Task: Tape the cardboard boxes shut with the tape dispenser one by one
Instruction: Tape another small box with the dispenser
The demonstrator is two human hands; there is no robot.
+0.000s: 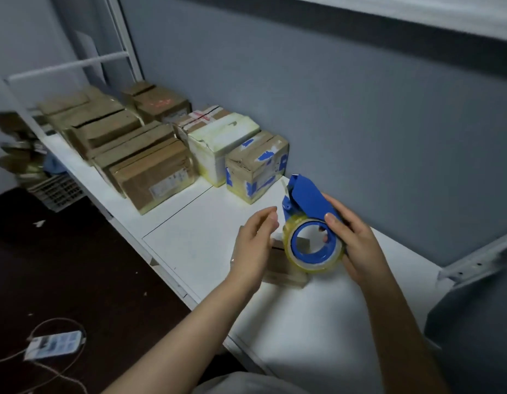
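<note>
Left hand [253, 245] covers box [286, 277] (partly).

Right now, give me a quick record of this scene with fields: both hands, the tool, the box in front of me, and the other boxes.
right hand: grips the tape dispenser
left hand: open, holds nothing, beside the dispenser
tape dispenser: blue, held up, covers part of the small box in view
small box: cardboard, on the white table, partly hidden by both hands
other boxes: grouped on the table along the wall, to the left
</note>
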